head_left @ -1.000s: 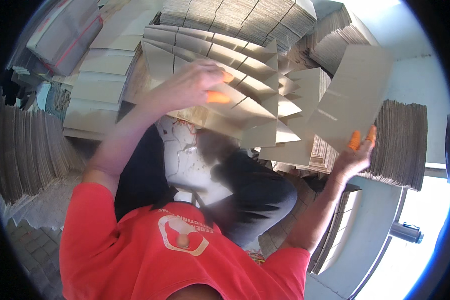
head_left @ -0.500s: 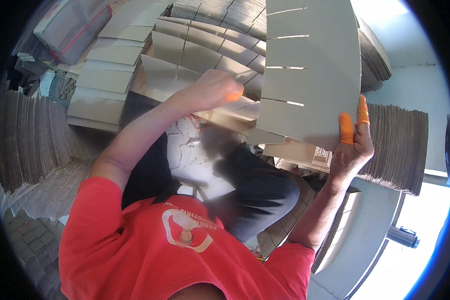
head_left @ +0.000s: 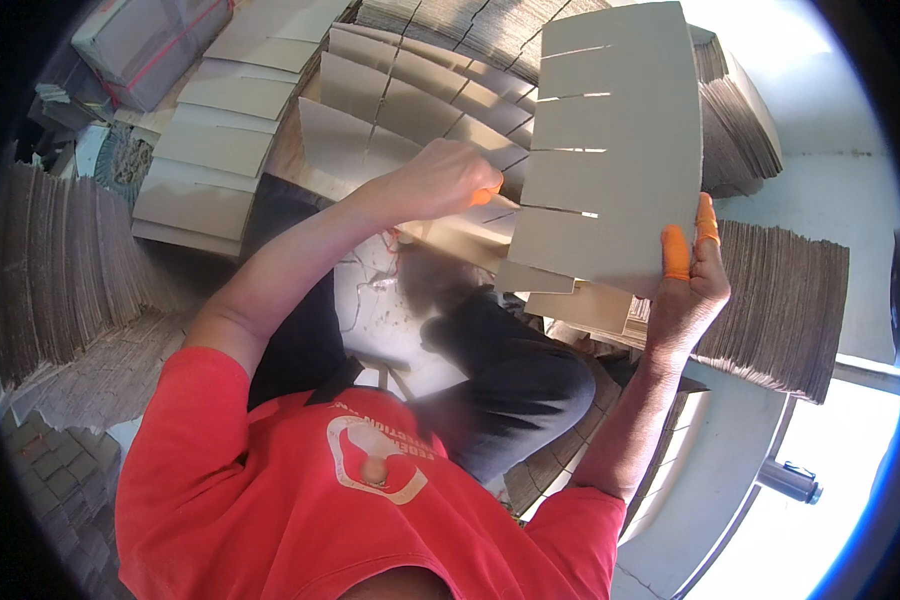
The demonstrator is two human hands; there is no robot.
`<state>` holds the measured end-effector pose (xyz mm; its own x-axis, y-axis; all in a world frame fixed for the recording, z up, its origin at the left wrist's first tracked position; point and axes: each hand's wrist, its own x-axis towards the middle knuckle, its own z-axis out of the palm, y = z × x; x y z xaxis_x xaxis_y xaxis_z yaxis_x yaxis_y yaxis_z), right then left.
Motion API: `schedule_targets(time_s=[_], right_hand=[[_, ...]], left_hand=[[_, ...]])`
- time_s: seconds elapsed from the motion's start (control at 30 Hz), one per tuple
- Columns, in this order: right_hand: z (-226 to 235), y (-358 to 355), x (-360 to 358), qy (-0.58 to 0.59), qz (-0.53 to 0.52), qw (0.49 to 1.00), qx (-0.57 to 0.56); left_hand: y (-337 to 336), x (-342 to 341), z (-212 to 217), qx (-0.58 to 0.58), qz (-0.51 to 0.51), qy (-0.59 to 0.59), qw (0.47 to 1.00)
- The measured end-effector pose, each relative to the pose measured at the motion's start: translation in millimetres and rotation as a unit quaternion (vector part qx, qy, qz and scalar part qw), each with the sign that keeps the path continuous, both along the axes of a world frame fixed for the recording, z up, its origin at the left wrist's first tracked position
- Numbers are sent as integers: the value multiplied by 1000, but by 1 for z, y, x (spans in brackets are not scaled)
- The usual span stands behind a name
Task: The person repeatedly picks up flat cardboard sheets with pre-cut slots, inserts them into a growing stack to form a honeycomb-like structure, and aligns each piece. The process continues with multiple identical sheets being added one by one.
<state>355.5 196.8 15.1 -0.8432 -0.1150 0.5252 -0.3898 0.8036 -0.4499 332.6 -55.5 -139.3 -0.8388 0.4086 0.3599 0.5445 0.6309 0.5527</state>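
since the earlier frame the slotted cardboard sheet (head_left: pixel 610 150) stands taller and nearer the camera, long axis upright, slots opening toward the left hand. right hand (head_left: pixel 688 290), fingertips (head_left: pixel 676 252) capped in orange, grips its lower right edge; left hand (head_left: pixel 448 180) is closed at the left edge by the lowest slot. assembled dividers (head_left: pixel 390 110) lie just behind, flat stacks (head_left: pixel 780 300) to the right.

Left hand (head_left: pixel 448 182) closed, right hand (head_left: pixel 688 290) raised, fingers gripping
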Motion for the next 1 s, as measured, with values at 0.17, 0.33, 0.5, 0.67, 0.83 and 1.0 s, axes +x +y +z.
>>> schedule_targets(time_s=[0.17, 0.33, 0.5, 0.67, 0.83, 1.0], right_hand=[[-1, -14, 11, -43, -36, 998, 10], [-11, -11, 15, -35, -44, 998, 1], [-13, -11, 13, -13, -17, 1000, 18], [-15, -13, 18, -2, -30, 997, 65], [-9, -20, 17, -61, -36, 997, 13], [-15, -18, 19, -37, -43, 997, 53]], left_hand=[[0, -2, -2, 19, 4, 3, 1000], [0, -3, -2, 24, 1, -2, 1000], [1, -3, 3, 7, 0, -10, 1000], [-1, 0, 3, 23, -13, -2, 1000], [-3, -2, 16, -12, -32, -5, 999], [-20, -62, 56, -20, 79, 82, 993]])
